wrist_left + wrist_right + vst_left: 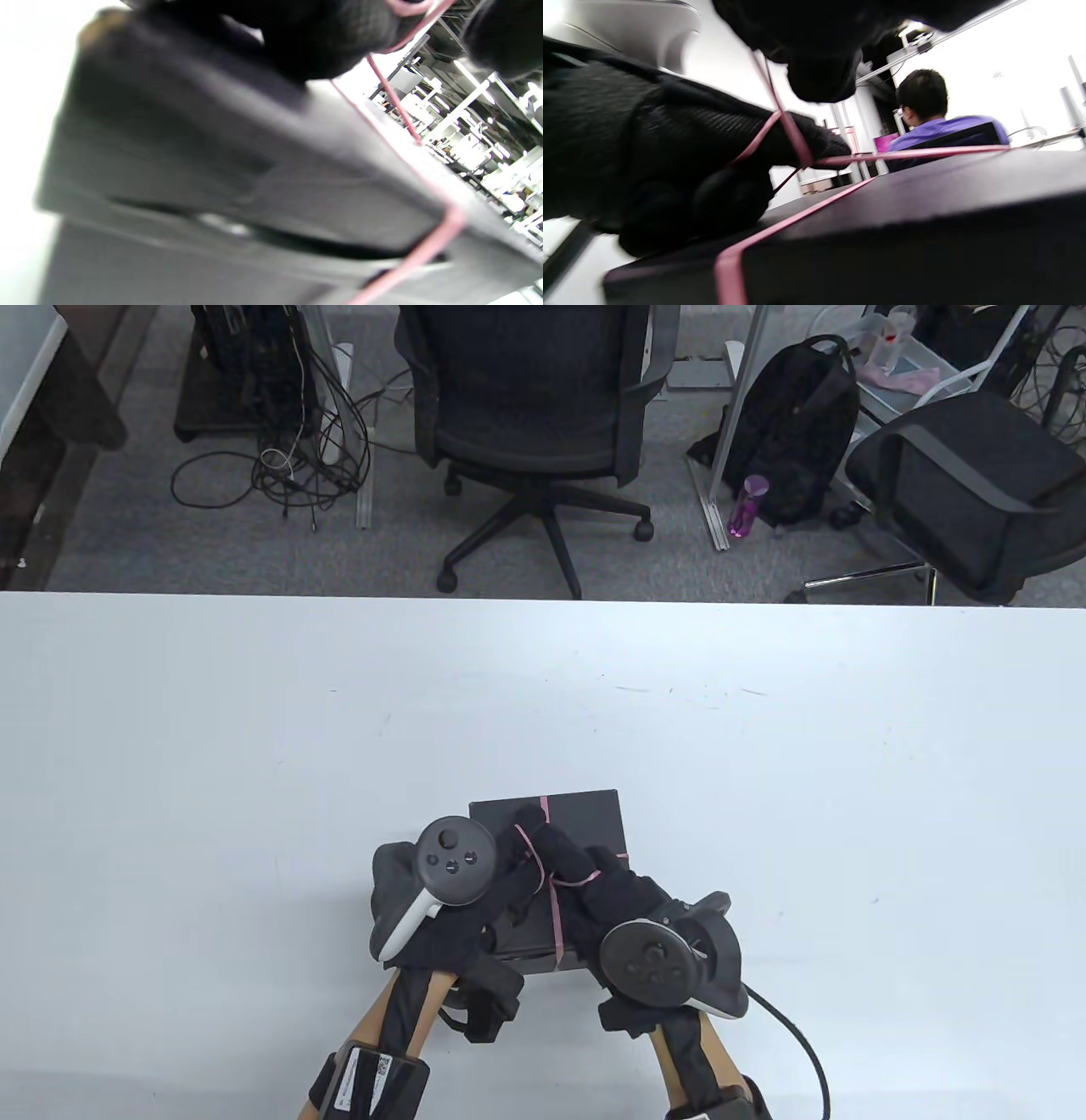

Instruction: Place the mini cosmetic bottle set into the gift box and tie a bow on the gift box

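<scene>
A closed black gift box [585, 823] lies near the table's front edge with a thin pink ribbon [556, 920] running over its lid and down its near side. Both gloved hands rest on the lid. My left hand [519, 848] has a ribbon loop round a finger, and my right hand [581, 869] pinches a strand that crosses at the lid's middle. In the right wrist view the ribbon [791, 127] crosses over my left hand's fingers [797, 140] above the box [925, 203]. The left wrist view shows the box [212, 169] with ribbon [394, 97] pulled taut upward. No bottles are visible.
The white table [254, 746] spreads wide around the box. A black cable [797, 1035] trails from my right tracker. Beyond the far edge stand office chairs [534, 407], a backpack [797, 424] and a purple bottle [747, 504]. A seated person [925, 106] appears in the background.
</scene>
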Action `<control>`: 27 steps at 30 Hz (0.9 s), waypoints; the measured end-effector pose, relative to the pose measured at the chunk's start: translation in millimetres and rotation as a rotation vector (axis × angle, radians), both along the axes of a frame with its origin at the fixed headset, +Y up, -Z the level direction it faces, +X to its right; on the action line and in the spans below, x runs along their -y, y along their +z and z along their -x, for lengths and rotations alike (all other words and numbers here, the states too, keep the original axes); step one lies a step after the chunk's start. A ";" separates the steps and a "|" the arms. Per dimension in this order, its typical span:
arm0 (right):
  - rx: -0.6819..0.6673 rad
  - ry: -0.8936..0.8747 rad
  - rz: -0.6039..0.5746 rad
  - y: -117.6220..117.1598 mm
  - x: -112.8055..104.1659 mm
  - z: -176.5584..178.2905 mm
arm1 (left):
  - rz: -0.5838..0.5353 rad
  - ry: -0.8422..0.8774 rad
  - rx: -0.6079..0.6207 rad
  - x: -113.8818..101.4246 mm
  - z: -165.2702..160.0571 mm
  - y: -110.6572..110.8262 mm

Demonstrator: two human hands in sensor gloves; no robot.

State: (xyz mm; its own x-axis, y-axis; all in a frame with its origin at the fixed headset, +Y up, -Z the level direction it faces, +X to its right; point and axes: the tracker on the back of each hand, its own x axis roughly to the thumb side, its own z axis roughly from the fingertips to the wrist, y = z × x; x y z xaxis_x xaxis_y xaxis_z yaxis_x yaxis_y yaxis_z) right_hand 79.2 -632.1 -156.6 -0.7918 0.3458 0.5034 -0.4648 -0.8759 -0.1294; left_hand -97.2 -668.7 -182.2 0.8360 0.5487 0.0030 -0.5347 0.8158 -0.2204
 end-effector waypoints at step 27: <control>-0.190 -0.025 0.695 -66.0 29.9 -10.1 | -0.461 0.016 0.209 11.2 -1.2 30.3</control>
